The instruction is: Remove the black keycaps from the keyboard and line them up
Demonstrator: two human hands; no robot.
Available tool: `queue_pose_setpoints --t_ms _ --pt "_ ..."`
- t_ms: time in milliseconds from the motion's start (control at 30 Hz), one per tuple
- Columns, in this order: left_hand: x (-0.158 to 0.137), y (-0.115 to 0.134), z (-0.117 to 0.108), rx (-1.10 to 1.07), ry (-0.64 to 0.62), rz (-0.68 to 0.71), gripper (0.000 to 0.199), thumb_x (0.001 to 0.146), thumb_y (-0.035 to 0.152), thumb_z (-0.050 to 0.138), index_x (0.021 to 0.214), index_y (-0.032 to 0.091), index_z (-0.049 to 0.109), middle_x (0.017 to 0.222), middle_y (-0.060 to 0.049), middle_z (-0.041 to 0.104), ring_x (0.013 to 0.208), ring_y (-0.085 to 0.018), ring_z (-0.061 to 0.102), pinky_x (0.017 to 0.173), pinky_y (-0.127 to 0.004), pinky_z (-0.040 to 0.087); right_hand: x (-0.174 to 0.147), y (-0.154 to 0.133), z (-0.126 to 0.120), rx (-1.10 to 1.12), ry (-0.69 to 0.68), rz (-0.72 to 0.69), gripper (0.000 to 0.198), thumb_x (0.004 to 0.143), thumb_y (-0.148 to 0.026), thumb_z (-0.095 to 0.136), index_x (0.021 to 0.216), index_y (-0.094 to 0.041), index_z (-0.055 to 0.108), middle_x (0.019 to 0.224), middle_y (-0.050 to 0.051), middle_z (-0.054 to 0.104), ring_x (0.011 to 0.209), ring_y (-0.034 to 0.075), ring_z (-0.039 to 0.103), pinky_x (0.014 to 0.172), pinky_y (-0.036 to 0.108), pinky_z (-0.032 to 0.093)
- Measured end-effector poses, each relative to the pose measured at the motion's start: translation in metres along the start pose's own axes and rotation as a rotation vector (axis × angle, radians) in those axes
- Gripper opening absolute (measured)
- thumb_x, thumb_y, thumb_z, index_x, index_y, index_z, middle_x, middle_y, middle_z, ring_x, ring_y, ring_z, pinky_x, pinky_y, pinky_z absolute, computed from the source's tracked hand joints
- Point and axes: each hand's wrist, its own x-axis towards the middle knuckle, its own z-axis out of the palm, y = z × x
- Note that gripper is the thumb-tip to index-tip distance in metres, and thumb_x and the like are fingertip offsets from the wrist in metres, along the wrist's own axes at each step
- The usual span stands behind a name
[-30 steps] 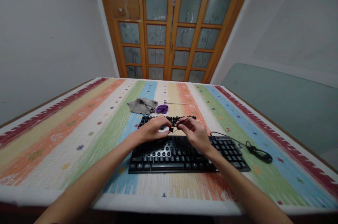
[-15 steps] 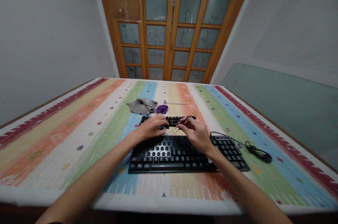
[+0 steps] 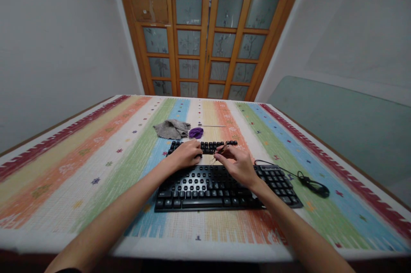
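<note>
My left hand (image 3: pixel 190 153) is closed at the near edge of the loose black keycaps (image 3: pixel 210 146), fingertips pinched on a dark keycap that is mostly hidden. Between the thumb and fingers of my right hand (image 3: pixel 236 161) is a thin wire tool, apparently a keycap puller (image 3: pixel 213 159), its prongs pointing down and left. Below both hands lies a black keyboard (image 3: pixel 202 202). Its upper left rows show bare switch stems, while the bottom row and the number pad still carry caps. My right wrist crosses over the keyboard's right half.
Behind the keycaps lie a crumpled grey cloth (image 3: pixel 172 129), a purple cloth bundle (image 3: pixel 196 133) and a thin metal rod (image 3: pixel 212 126). The keyboard's bundled cable (image 3: pixel 313 184) rests at the right. A striped cloth (image 3: pixel 105 170) covers the table.
My left fingers have drawn in slightly closer around the keycap. My right hand stays nearly in place with the puller. The whole view has shifted a little to the left.
</note>
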Motion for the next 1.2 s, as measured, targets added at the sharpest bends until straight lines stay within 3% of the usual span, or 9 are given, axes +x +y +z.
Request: queue_pose_setpoints --t_ms 500,833,967,1200 --pt "0.0 0.002 0.0 0.009 -0.011 -0.03 0.012 0.082 0.014 0.059 0.084 0.016 0.071 0.085 -0.006 0.058 0.083 -0.02 0.054 0.073 -0.03 0.044 -0.002 -0.001 -0.001 -0.002 -0.031 0.016 0.019 0.087 -0.037 0.067 0.091 -0.018 0.067 0.078 0.006 0.074 0.068 0.021 0.072 0.066 0.032 0.058" --pt "-0.008 -0.002 -0.01 -0.116 0.084 -0.028 0.017 0.086 0.016 0.055 0.095 0.017 0.068 0.091 -0.007 0.058 0.088 -0.021 0.055 0.078 -0.032 0.047 -0.003 -0.002 -0.003 0.075 -0.072 0.08 0.022 0.087 -0.041 0.066 0.09 -0.019 0.068 0.079 0.006 0.075 0.069 0.021 0.072 0.067 0.033 0.06" --pt "-0.018 0.006 -0.018 -0.21 0.104 -0.009 0.018 0.089 0.019 0.053 0.099 0.017 0.068 0.094 -0.007 0.059 0.089 -0.02 0.057 0.08 -0.032 0.048 -0.009 -0.003 -0.005 0.152 -0.134 0.145 0.022 0.086 -0.043 0.066 0.086 -0.02 0.067 0.082 0.006 0.076 0.073 0.02 0.072 0.067 0.032 0.06" --pt "-0.035 0.028 -0.022 -0.367 0.019 0.062 0.018 0.09 0.023 0.056 0.102 0.016 0.069 0.103 -0.009 0.064 0.097 -0.02 0.061 0.087 -0.033 0.049 -0.026 -0.009 -0.008 0.107 -0.197 0.171 0.02 0.085 -0.039 0.069 0.09 -0.02 0.069 0.081 0.004 0.074 0.071 0.019 0.071 0.067 0.03 0.058"
